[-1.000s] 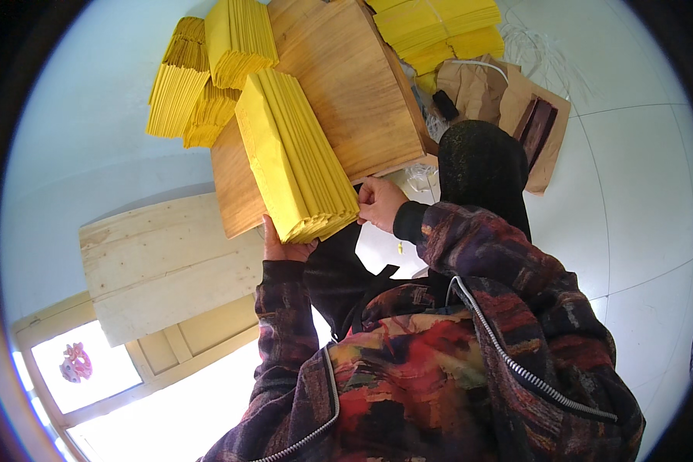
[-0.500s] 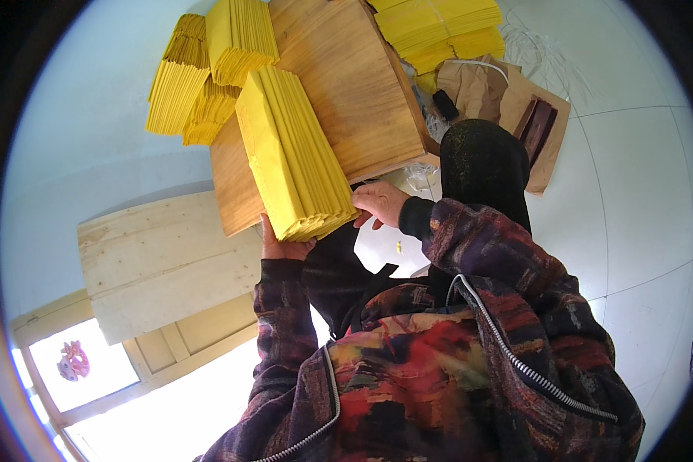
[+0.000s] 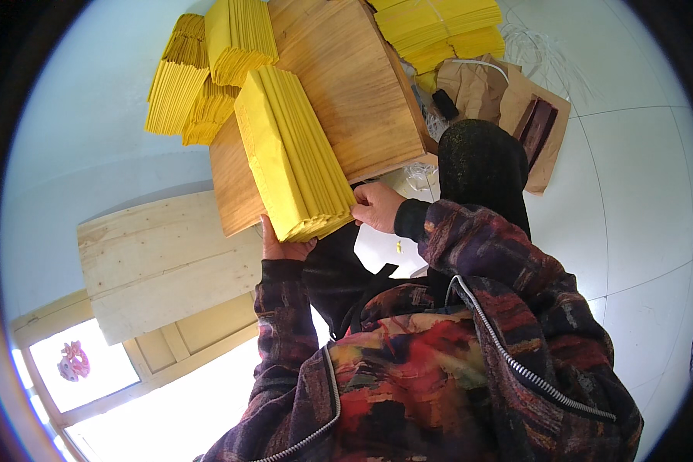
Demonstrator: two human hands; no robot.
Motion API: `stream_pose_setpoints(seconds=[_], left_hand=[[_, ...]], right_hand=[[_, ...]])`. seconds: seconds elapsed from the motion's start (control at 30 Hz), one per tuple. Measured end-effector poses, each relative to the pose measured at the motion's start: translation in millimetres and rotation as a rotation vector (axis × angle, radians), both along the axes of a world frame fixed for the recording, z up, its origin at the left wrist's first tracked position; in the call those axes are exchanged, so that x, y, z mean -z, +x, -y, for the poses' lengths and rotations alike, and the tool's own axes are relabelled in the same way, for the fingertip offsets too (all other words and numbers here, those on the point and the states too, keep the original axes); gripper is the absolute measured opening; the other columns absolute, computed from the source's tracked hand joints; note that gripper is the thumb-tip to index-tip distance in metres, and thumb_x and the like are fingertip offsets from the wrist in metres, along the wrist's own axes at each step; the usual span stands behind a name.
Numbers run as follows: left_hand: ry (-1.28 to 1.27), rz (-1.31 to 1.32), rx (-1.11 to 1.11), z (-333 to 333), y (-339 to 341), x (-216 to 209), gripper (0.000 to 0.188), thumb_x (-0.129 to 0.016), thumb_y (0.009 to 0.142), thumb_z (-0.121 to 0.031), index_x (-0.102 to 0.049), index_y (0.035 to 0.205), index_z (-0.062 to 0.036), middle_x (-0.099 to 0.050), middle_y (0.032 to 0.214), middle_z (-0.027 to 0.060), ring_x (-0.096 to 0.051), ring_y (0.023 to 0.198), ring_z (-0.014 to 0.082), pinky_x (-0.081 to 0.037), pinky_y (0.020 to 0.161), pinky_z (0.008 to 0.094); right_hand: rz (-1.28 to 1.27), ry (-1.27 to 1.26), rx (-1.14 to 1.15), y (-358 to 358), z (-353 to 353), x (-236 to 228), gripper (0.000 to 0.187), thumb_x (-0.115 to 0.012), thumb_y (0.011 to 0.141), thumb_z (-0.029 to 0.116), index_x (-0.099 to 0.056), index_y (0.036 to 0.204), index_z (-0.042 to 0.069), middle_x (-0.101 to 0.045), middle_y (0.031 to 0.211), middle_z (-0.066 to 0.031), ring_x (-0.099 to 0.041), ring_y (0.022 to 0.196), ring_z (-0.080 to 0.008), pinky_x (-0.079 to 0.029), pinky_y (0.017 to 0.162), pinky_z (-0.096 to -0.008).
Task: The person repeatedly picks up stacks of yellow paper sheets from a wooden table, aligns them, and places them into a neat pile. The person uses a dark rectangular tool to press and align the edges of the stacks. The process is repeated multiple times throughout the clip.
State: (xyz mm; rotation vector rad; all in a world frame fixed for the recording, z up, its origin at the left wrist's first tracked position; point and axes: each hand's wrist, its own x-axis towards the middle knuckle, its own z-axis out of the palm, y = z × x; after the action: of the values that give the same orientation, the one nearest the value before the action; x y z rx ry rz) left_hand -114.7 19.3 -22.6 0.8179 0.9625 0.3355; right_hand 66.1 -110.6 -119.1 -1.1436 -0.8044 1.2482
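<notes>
A long stack of yellow folded paper (image 3: 289, 154) lies slantwise on the wooden table (image 3: 346, 92), its near end jutting past the table's edge. At that end my left hand (image 3: 281, 245) grips the lower left corner, thumb up along the side and fingers underneath, partly hidden. My right hand (image 3: 377, 206) is closed at the lower right corner, thumb and fingertips pinching the edge of the paper. How many sheets the right fingers hold cannot be made out.
More yellow paper stacks (image 3: 242, 38) stand at the table's far left. Tied yellow bundles (image 3: 443, 31) lie beyond its right side, near torn brown wrapping paper (image 3: 477, 88) and loose white straps (image 3: 535, 50). A pale wooden board (image 3: 169, 254) is at the left; my knee (image 3: 481, 162) is right of the table.
My right hand has shifted slightly left, and its fingers have curled in tighter on the stack's corner. My left hand and the stack stay nearly in place.
</notes>
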Motion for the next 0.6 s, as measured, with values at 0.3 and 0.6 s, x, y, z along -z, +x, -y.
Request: stream_pose_setpoints(seconds=[0.3,0.6], left_hand=[[-0.008,-0.023,-0.017,-1.7,-1.0,4.2,0.073,-0.034,0.081,-0.071,-0.043,0.128,-0.0151,-0.053,0.120,0.0090,-0.055,0.099,0.0262,-0.049,0.072,0.0380],[0.043,-0.184,-0.089,-0.2,-0.4,6.1,0.073,-0.029,0.079,-0.075,-0.042,0.129,-0.0238,-0.045,0.130,0.0021,-0.041,0.116,0.0224,-0.034,0.088,0.0428]], right_hand=[[0.216,0.080,0.101,3.8,7.1,-10.1,0.024,-0.051,0.076,0.016,-0.061,0.090,-0.001,-0.062,0.074,-0.0191,-0.060,0.068,-0.0337,-0.046,0.065,-0.0395],[-0.108,0.050,-0.101,12.6,6.9,-14.5,0.014,-0.052,0.087,0.012,-0.060,0.092,0.001,-0.062,0.079,-0.0029,-0.059,0.067,-0.0101,-0.045,0.056,-0.0248]])
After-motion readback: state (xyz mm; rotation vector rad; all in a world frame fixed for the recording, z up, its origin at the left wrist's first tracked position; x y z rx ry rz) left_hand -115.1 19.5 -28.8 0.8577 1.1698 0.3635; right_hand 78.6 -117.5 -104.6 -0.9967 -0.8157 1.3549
